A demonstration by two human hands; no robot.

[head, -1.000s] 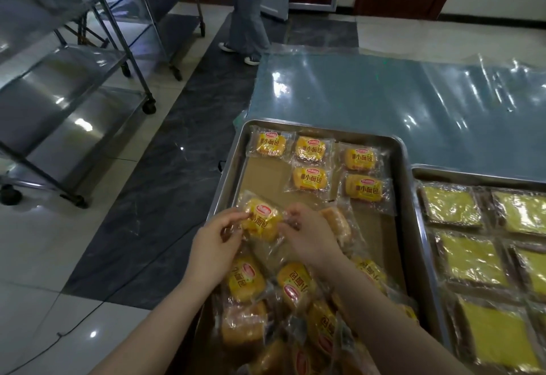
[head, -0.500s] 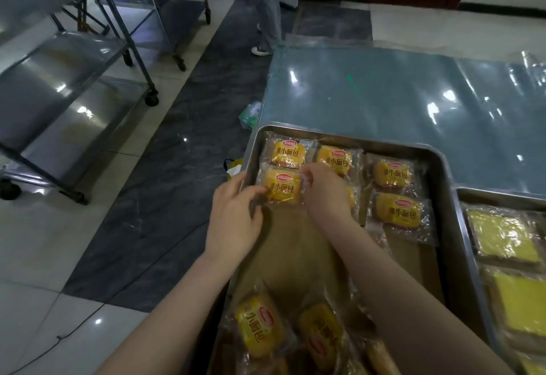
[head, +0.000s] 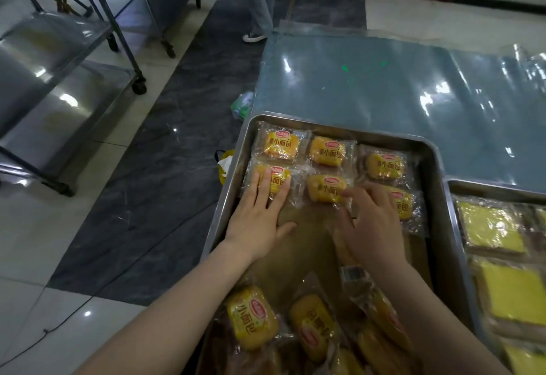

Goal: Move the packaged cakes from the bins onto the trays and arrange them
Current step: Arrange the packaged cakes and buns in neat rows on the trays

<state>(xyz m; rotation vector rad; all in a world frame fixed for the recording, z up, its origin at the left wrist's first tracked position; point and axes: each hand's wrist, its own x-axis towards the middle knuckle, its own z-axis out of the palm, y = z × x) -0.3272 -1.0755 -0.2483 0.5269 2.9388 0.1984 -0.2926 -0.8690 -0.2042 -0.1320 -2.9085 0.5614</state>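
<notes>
Six wrapped cakes [head: 326, 151] marked 小面包 line your tray [head: 436, 185]; your left hand [head: 260, 215] lies spread flat on one, your right hand [head: 372, 224] fingers splayed over another.

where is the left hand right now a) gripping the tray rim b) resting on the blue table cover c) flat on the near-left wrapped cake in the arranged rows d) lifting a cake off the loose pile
c: the left hand lies fingers-flat on the yellow plastic-wrapped cake at the left end of the second row in the metal tray.
</notes>
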